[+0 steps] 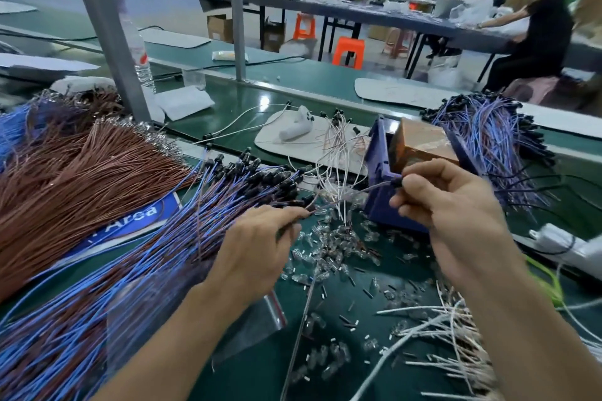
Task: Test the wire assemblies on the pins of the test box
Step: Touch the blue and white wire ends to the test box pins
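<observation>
A blue test box [379,195] with a brown block [420,146] on top stands at centre right of the green bench. My right hand [446,202] pinches the black connector end of one wire assembly [358,194] right at the box's near face. My left hand [260,247] pinches the other end of that same wire, low and to the left. The pins themselves are hidden behind my right fingers. A big pile of blue and brown wire assemblies with black connectors [182,238] lies left of my left hand.
Brown wires [75,166] are heaped far left, and another blue bundle [488,137] lies behind the box. Small clear parts [329,254] litter the bench, with white wires [449,335] at lower right. A grey post [107,32] rises at left. People sit at a far table.
</observation>
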`<state>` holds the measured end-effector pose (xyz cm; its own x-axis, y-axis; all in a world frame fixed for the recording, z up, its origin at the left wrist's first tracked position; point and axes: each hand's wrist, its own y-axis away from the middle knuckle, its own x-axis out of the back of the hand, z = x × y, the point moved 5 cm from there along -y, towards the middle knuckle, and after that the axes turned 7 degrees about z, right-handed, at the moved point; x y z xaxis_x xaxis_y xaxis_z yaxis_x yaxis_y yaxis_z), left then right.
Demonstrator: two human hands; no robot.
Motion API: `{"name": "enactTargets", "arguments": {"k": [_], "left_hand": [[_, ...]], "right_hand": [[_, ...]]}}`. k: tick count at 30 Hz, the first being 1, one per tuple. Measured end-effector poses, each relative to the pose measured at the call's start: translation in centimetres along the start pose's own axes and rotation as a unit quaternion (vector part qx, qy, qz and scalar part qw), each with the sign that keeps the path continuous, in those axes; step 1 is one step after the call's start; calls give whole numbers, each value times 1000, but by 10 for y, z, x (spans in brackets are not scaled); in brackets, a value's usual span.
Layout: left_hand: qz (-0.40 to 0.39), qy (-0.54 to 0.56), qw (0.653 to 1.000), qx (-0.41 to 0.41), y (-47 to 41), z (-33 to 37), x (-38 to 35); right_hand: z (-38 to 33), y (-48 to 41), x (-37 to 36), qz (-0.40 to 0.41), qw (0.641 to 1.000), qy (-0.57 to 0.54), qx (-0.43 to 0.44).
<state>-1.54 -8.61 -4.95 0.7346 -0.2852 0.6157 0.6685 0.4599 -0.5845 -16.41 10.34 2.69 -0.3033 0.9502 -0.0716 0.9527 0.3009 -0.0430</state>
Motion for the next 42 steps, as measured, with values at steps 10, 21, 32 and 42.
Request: {"name": "enactTargets", "arguments": {"k": [10,21,32,42], "left_hand": [[-82,206,956,191,5,-12,6],[-195,123,962,147,8,52,-17],[-160,377,891,197,-29,102,-39],[-171,458,826,280,-29,84,-66]], "right_hand": [[2,0,124,117,988,-101,11],[21,9,134,76,965,-243,-69],[29,23,41,-116,991,-13,-71],[61,24,38,-134,988,15,-74]]}}
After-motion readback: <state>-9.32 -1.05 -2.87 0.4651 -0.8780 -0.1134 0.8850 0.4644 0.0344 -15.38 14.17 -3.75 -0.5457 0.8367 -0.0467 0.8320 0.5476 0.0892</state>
